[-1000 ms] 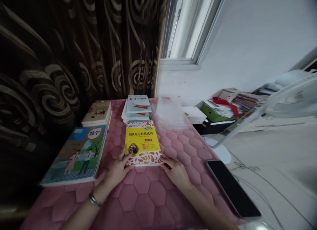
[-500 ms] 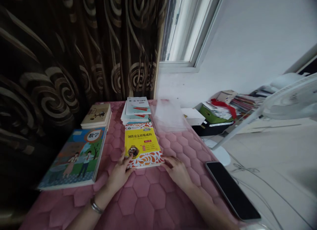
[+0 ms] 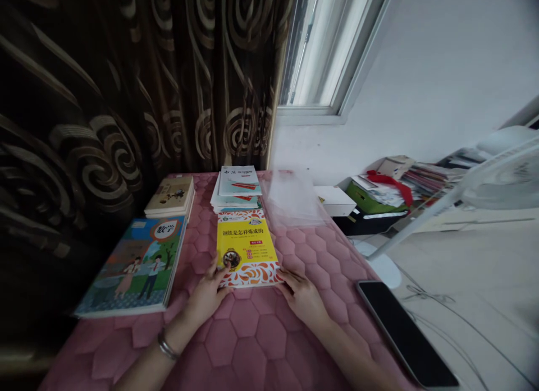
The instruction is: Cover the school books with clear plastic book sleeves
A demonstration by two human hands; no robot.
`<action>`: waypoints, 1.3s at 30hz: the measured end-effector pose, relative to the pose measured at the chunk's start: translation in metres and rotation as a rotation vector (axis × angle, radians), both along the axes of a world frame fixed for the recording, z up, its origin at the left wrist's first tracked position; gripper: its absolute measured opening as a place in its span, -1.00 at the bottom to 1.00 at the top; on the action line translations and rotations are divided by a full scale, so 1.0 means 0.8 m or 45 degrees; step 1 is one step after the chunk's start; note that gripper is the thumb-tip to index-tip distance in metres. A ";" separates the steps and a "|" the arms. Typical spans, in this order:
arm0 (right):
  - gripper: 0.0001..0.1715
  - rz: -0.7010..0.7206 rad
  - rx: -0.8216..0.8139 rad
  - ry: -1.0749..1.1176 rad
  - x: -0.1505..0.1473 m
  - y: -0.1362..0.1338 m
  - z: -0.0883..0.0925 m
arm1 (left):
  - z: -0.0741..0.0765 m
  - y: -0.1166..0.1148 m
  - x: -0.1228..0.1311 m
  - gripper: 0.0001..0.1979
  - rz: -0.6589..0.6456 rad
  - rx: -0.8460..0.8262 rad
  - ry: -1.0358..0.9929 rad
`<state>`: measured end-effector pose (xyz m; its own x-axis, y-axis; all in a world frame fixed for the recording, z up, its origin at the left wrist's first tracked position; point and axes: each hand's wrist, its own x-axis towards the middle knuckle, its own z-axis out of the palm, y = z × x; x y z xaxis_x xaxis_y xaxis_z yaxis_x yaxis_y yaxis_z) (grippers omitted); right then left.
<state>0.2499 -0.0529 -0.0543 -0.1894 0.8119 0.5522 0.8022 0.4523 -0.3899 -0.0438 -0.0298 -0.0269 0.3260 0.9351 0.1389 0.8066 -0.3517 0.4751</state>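
A yellow book (image 3: 248,242) with a red and white patterned border lies flat on the pink padded table cover (image 3: 236,346). My left hand (image 3: 209,293) grips its lower left corner, the thumb near the front edge and fingers along the side. At the lower right corner my right hand (image 3: 301,293) pinches the book's edge. Just behind the book is a stack of pale calligraphy booklets (image 3: 240,182). To the left lie a pile of large maths books (image 3: 135,267) and, behind it, small tan books (image 3: 170,196).
Clear plastic sheets (image 3: 295,197) lie at the back right of the table. A black phone or tablet (image 3: 406,329) rests on the right edge. Beyond it are a white fan (image 3: 438,206), a white box (image 3: 336,201) and a green bin (image 3: 374,197) with papers. A dark curtain hangs behind.
The whole view has shifted slightly, so everything appears a little further right. Both hands keep their hold on the yellow book, which stays in place by the booklets.
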 end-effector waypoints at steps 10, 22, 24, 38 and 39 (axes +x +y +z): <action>-0.74 -0.002 -0.068 0.039 0.001 0.000 0.014 | 0.000 0.000 -0.005 -0.46 -0.058 0.211 0.147; -0.82 0.205 -0.081 -0.094 -0.088 0.006 0.052 | 0.017 0.004 0.040 -0.67 -0.397 0.414 0.160; -0.85 0.199 -0.077 -0.071 -0.081 0.010 0.047 | 0.017 0.005 0.030 -0.73 -0.382 0.394 0.149; -0.86 0.185 -0.060 0.012 0.017 0.011 0.027 | 0.025 0.005 -0.042 -0.71 -0.363 0.213 0.068; -0.85 0.192 -0.064 0.016 0.019 0.011 0.026 | 0.024 0.005 -0.042 -0.71 -0.364 0.204 0.063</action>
<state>0.2647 -0.0439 -0.0331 -0.3044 0.8015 0.5147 0.7214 0.5469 -0.4249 -0.0775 -0.0256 -0.0076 0.5820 0.7724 0.2545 0.6851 -0.6343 0.3582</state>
